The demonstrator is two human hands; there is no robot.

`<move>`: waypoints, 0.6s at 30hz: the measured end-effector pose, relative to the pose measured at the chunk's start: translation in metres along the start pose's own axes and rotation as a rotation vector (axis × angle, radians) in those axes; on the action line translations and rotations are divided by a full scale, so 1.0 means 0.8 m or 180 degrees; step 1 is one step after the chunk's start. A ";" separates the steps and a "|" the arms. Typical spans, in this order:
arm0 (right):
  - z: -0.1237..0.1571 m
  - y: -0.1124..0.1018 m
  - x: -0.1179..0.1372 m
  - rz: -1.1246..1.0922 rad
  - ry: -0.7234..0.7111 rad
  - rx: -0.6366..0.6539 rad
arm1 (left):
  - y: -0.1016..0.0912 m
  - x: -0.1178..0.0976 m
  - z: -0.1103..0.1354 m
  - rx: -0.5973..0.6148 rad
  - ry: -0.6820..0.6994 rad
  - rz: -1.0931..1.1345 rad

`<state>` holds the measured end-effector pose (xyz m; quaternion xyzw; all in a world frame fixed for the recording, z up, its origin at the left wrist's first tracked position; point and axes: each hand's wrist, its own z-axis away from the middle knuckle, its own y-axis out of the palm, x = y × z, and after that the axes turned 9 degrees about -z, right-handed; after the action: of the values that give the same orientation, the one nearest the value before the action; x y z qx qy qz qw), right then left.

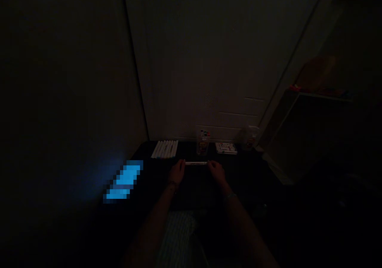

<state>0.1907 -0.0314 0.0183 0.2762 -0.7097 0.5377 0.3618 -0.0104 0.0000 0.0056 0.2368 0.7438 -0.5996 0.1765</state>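
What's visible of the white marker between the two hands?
The white marker is slim, straight and plastic-looking, with dark markings too dim to read. It lies sideways, roughly level, over the dark table; whether it touches the surface is unclear. The left hand holds one end, the right hand the other, so I can't tell if it's capped.

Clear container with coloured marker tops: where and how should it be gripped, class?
Probably around the middle of the clear container, coming from the near side: it stands upright, coloured marker tops show at its rim, and a wall rises behind.
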 end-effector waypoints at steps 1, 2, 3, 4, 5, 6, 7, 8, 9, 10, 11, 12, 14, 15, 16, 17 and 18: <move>0.000 0.000 0.000 -0.0005 0.0021 -0.0002 | 0.000 0.000 0.000 -0.0001 0.0002 0.0019; -0.001 0.001 -0.001 -0.0006 0.0030 0.0003 | 0.000 0.000 0.000 -0.0007 0.0013 0.0036; -0.001 0.001 -0.001 -0.0003 0.0032 0.0012 | 0.000 0.000 0.000 -0.0017 0.0026 0.0048; -0.001 0.001 -0.001 0.0000 0.0026 0.0021 | 0.000 -0.001 0.001 -0.0023 0.0029 0.0058; -0.001 0.000 0.000 0.0006 0.0011 0.0027 | -0.001 -0.002 0.001 -0.0021 0.0024 0.0068; -0.001 0.000 0.000 0.0019 -0.0009 0.0026 | -0.001 -0.003 0.001 -0.0010 0.0005 0.0077; -0.001 -0.001 0.000 0.0041 -0.0019 0.0018 | -0.002 -0.004 0.002 0.0013 -0.0020 0.0087; -0.001 -0.001 0.001 0.0067 -0.0017 0.0014 | -0.003 -0.004 0.002 0.0035 -0.0047 0.0095; 0.000 -0.002 0.001 0.0088 -0.0015 0.0017 | -0.004 -0.005 0.003 0.0046 -0.0066 0.0100; 0.000 -0.002 0.001 0.0107 -0.0021 0.0036 | -0.004 -0.005 0.003 0.0041 -0.0072 0.0108; 0.000 -0.002 0.001 0.0123 -0.0029 0.0058 | -0.005 -0.005 0.003 0.0026 -0.0059 0.0120; 0.000 -0.002 0.000 0.0139 -0.0039 0.0078 | -0.005 -0.005 0.003 0.0014 -0.0042 0.0132; -0.001 -0.001 -0.001 0.0184 -0.0050 0.0094 | -0.004 -0.004 0.003 0.0005 -0.0035 0.0145; -0.001 -0.001 -0.001 0.0210 -0.0042 0.0080 | -0.003 -0.004 0.002 0.0009 -0.0042 0.0150; -0.001 -0.001 -0.001 0.0226 -0.0024 0.0066 | -0.003 -0.003 0.002 0.0019 -0.0047 0.0152; -0.001 0.000 -0.001 0.0222 -0.0018 0.0064 | -0.002 -0.003 0.002 0.0028 -0.0054 0.0149; -0.001 0.000 -0.001 0.0200 -0.0016 0.0074 | -0.002 -0.002 0.001 0.0025 -0.0059 0.0146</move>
<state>0.1913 -0.0308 0.0179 0.2594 -0.7126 0.5563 0.3397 -0.0096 -0.0015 0.0073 0.2488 0.7341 -0.6005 0.1962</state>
